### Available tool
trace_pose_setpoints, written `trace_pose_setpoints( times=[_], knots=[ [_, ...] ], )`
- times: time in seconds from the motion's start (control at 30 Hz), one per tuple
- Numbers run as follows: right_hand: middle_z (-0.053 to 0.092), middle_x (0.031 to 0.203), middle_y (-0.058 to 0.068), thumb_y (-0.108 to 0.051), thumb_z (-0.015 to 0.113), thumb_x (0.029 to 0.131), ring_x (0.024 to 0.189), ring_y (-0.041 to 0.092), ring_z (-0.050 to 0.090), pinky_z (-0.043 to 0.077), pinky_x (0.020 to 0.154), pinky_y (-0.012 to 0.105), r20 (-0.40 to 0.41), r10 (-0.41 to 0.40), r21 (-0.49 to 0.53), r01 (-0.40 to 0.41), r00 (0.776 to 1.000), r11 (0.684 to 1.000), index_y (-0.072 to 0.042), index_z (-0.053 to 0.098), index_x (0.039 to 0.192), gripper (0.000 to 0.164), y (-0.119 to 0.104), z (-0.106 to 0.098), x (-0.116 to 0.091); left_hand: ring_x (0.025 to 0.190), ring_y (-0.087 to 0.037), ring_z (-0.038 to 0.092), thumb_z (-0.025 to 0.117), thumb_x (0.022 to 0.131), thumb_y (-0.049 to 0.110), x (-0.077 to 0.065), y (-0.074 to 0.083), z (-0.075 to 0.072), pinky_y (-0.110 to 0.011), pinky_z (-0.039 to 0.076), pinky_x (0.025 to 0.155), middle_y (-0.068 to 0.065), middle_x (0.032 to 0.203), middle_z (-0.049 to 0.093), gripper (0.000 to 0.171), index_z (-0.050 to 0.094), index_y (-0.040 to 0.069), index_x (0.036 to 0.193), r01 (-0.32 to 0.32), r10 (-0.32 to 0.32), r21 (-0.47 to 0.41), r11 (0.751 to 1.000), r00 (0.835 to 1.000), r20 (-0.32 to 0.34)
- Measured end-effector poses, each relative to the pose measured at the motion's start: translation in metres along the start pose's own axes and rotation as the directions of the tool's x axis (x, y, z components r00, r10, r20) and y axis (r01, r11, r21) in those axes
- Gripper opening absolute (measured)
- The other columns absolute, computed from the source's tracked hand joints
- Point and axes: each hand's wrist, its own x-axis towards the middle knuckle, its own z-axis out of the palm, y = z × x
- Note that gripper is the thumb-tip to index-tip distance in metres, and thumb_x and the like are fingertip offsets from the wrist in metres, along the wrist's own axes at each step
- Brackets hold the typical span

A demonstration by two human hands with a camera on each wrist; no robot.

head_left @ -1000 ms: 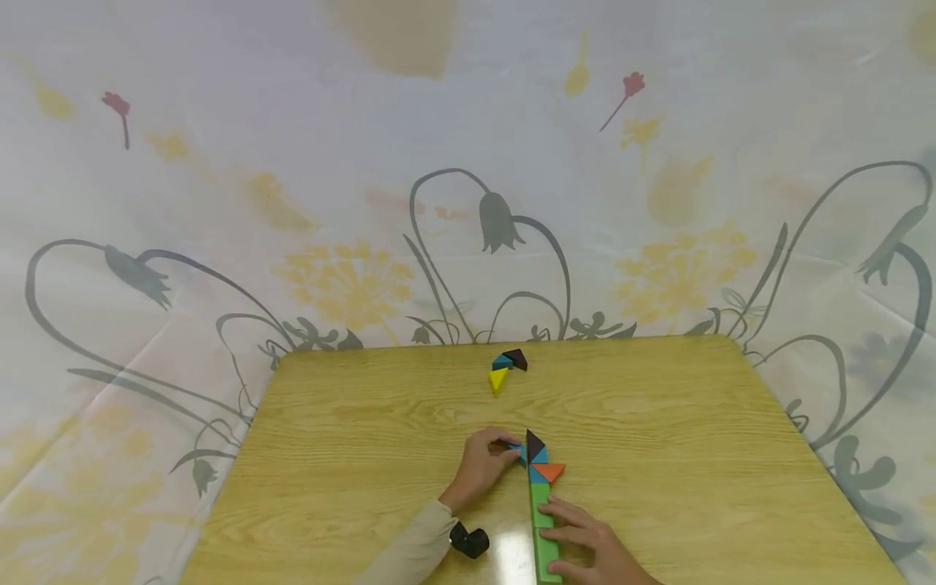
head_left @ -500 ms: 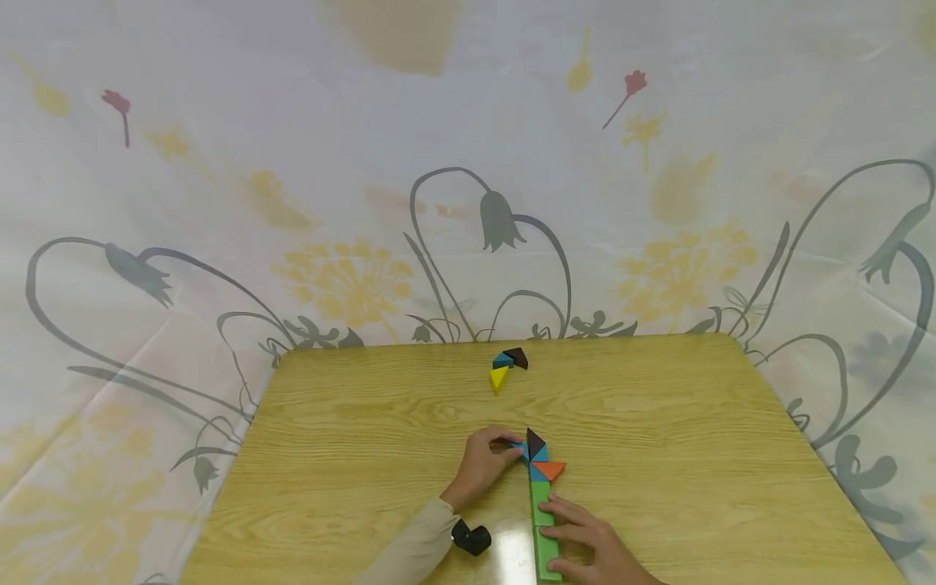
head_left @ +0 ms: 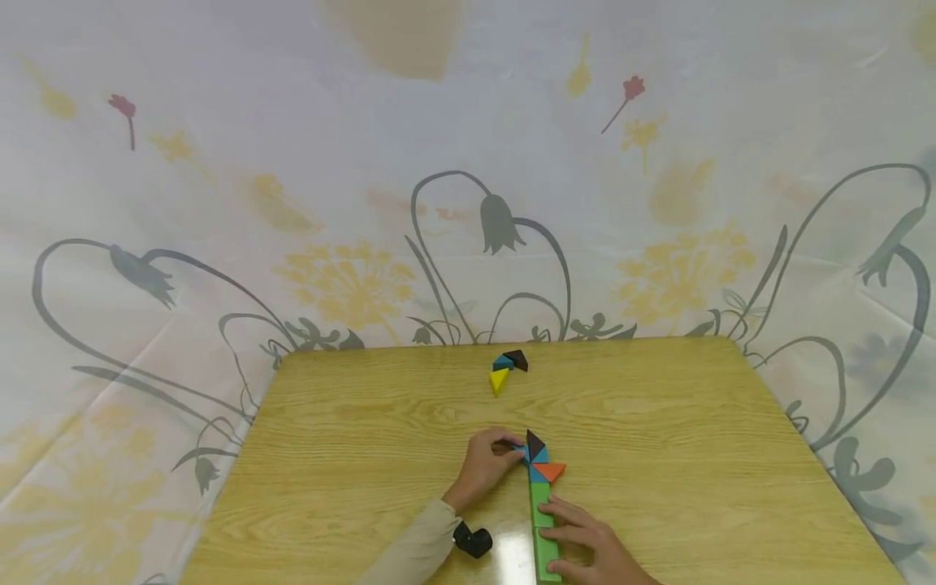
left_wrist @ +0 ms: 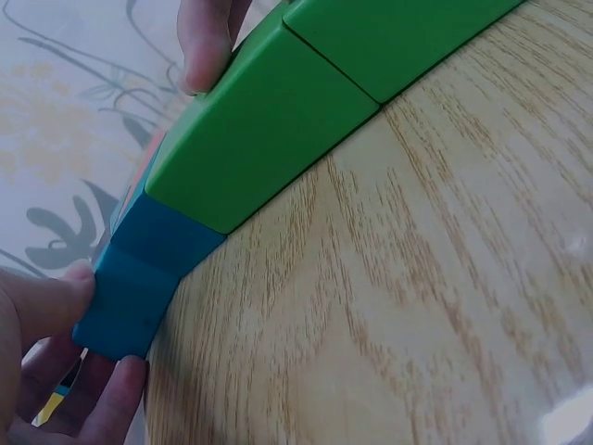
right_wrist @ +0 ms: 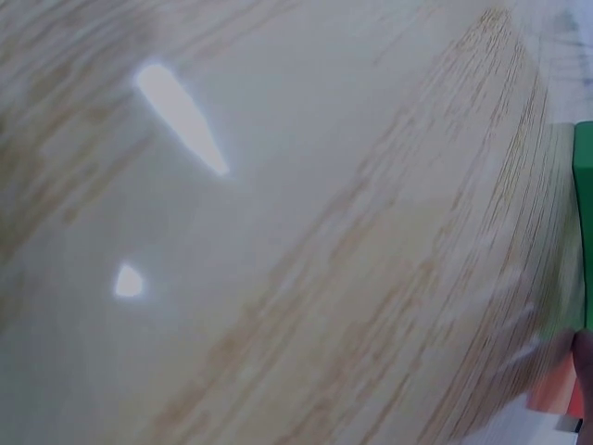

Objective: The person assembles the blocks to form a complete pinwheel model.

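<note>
My left hand [head_left: 483, 467] pinches a blue triangular block [left_wrist: 130, 301] between thumb and fingers. That block sits against the left side of the row, beside a dark brown triangular block [head_left: 535, 444] and other blue pieces. An orange triangular block [head_left: 550, 471] points out to the right. Below these, two green blocks [head_left: 540, 497] lie end to end in line. My right hand [head_left: 595, 543] lays spread fingertips along the right side and top of the green blocks. In the left wrist view, a fingertip [left_wrist: 204, 69] touches the green block's top edge.
Farther back on the wooden table [head_left: 366, 406] lie a yellow triangular block [head_left: 498, 381], a blue block [head_left: 502, 361] and a dark brown block [head_left: 517, 359]. A black device [head_left: 473, 540] is at the left wrist. A flower-patterned cloth [head_left: 468, 122] hangs behind the table.
My left hand and the blue triangular block have shifted very slightly right, closer against the row. My right hand stays in place on the green blocks.
</note>
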Motion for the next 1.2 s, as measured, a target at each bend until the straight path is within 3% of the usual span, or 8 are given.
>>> trace_pose_setpoints(
  times=[0.43,0.73,1.2],
  knots=[
    [0.054,0.131,0.016,-0.013,0.076,0.079,0.131,0.022,0.040,0.030,0.104,0.021,0.009,-0.010,0.020,0.010,1.000,1.000,-0.008,0.068,0.115,0.037,0.000,-0.002,0.002,0.088,-0.017,0.062,0.067,0.089,0.010,0.007,0.010,-0.008,-0.027,0.051,0.077,-0.005,0.093,0.067,0.011,0.071,0.003,0.096,-0.022,0.024,0.117,0.993,1.000,-0.011],
    [0.055,0.131,0.014,-0.015,0.077,0.079,0.131,0.020,0.040,0.032,0.103,0.021,0.001,-0.018,0.015,0.018,1.000,1.000,-0.010,0.068,0.116,0.039,0.002,0.000,0.000,0.087,-0.021,0.060,0.064,0.090,0.006,0.021,0.014,-0.025,-0.026,0.052,0.073,-0.008,0.094,0.065,0.013,0.070,-0.001,0.098,-0.025,0.025,0.123,0.992,1.000,-0.003],
    [0.055,0.130,0.017,-0.013,0.079,0.076,0.133,0.019,0.037,0.032,0.103,0.022,-0.028,-0.126,-0.007,0.126,0.992,0.992,-0.006,0.066,0.118,0.044,0.010,0.004,-0.002,0.088,-0.026,0.060,0.063,0.088,0.001,0.050,0.013,-0.044,-0.026,0.052,0.070,-0.012,0.096,0.064,0.013,0.069,-0.003,0.099,-0.040,0.047,0.187,0.982,0.998,-0.033]
  ],
)
